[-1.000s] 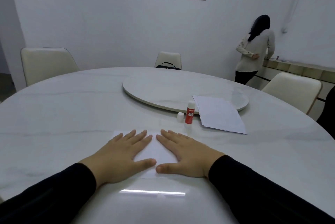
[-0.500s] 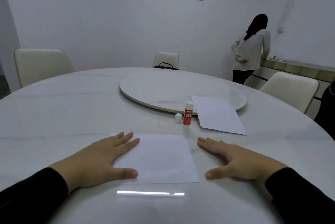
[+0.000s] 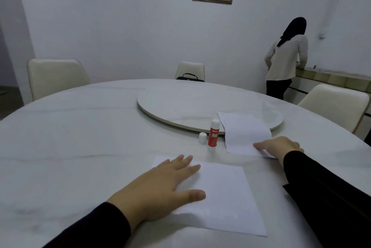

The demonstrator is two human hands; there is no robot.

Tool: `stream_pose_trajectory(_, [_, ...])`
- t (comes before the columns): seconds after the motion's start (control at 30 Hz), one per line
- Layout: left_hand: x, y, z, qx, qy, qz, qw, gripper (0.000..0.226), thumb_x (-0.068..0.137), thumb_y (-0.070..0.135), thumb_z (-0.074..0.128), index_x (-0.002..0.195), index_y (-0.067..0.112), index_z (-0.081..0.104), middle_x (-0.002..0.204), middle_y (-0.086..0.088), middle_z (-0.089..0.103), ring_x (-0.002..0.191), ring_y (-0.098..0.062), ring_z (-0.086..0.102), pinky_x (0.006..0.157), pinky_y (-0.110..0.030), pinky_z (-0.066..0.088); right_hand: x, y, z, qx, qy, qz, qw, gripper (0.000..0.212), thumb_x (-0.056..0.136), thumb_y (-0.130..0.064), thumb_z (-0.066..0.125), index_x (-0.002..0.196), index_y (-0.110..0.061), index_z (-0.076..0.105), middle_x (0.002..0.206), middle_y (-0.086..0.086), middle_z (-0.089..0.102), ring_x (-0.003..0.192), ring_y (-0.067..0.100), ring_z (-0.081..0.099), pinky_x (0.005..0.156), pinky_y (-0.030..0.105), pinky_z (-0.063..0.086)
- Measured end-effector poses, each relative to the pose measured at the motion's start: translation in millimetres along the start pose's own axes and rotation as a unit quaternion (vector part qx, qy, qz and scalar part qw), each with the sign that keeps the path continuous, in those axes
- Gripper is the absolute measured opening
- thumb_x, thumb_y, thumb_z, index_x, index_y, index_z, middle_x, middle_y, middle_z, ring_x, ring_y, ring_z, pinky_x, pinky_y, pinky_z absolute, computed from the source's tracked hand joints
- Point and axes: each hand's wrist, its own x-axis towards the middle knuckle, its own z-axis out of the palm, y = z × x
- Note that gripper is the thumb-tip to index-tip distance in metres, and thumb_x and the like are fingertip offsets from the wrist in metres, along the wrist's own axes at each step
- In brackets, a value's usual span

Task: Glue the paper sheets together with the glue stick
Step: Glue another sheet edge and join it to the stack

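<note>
The glue stick (image 3: 213, 135) is standing upright, uncapped. The left hand (image 3: 160, 189) is lying flat on the near sheet (image 3: 224, 193); the right hand (image 3: 281, 146) is pinching the stack's (image 3: 244, 131) lifted top sheet.

Dim, flat, cool indoor light; soft shadows only. The left hand (image 3: 160, 189) is motion-blurred. Wide-angle distortion bows the round white marble bench (image 3: 80, 137) at the edges.

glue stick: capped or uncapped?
Uncapped. The glue stick stands upright, and its white cap sits apart on the table beside it.
</note>
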Motion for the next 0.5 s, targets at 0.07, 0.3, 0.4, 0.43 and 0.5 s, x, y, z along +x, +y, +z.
stream_pose_trajectory(0.07, [1,0,-1,-0.022,0.034,-0.009,0.999,0.089,0.061,0.085,0.02,0.143,0.05,0.017,0.153,0.031,0.002,0.135,0.016,-0.007,0.112,-0.018,-0.001,2,1,0,0.034,0.004,-0.002,0.999,0.07,0.064,-0.051,0.076,0.115,-0.006,0.059,0.126,0.019,0.055,0.116,0.038,0.048,0.098,0.04,0.041])
stream_pose_trajectory(0.3, [3,-8,0,-0.059,0.077,-0.018,0.995,0.088,0.062,0.085,0.02,0.141,0.047,0.025,0.152,0.03,0.014,0.137,0.015,0.0,0.117,-0.023,0.009,7,0,-3,0.086,-0.008,0.002,0.996,0.085,0.068,-0.065,0.067,0.128,-0.008,0.051,0.134,0.021,0.039,0.121,0.038,0.041,0.101,0.04,0.035])
stream_pose_trajectory(0.4, [3,-13,-1,-0.07,0.095,-0.029,0.993,0.085,0.063,0.083,0.021,0.138,0.046,0.031,0.151,0.028,0.021,0.138,0.014,0.004,0.115,-0.021,0.011,12,-1,-4,0.157,-0.01,-0.02,0.987,0.063,0.067,-0.035,0.081,0.111,0.004,0.061,0.118,0.022,0.06,0.108,0.038,0.056,0.1,0.045,0.043])
stream_pose_trajectory(0.43, [3,-14,-1,-0.075,0.105,-0.032,0.991,0.084,0.063,0.082,0.022,0.137,0.045,0.034,0.15,0.027,0.025,0.138,0.013,0.007,0.113,-0.02,0.012,13,0,-6,0.194,-0.003,-0.021,0.981,0.056,0.068,-0.028,0.082,0.107,0.007,0.062,0.113,0.023,0.064,0.103,0.038,0.06,0.098,0.046,0.045])
stream_pose_trajectory(0.5, [4,-16,-2,-0.084,0.126,-0.031,0.988,0.081,0.065,0.08,0.022,0.135,0.042,0.039,0.146,0.026,0.031,0.136,0.012,0.014,0.11,-0.018,0.017,14,3,-11,0.266,0.007,-0.011,0.964,0.048,0.072,-0.018,0.08,0.104,0.012,0.061,0.112,0.024,0.065,0.1,0.038,0.062,0.094,0.043,0.049])
